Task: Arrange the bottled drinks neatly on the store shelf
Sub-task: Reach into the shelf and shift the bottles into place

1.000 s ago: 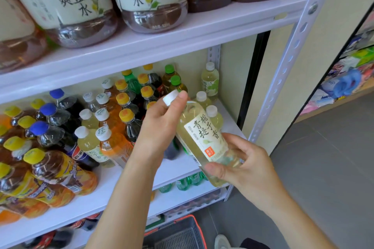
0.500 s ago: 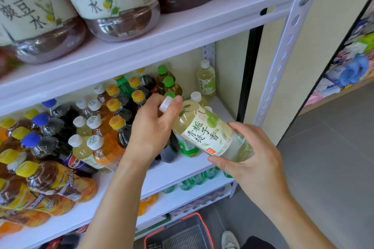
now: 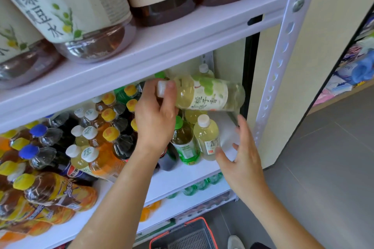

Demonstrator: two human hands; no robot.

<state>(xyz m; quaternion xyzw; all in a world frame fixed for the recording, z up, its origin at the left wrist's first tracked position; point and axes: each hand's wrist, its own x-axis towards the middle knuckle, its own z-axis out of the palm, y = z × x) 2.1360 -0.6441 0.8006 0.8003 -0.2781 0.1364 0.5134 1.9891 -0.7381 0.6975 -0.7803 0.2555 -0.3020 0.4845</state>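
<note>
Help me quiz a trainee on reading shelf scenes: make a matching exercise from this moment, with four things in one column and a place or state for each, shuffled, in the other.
Things
1. pale-yellow bottle
2. front green-capped bottle
3. right hand
4. basket

Place or state
A. lowest in view, red rim
B. tipped sideways in the air, left hand gripping its cap end
C. upright on the white shelf
D. open, holding nothing

Pairs: 1-B, 2-C, 3-D, 4-A
</note>
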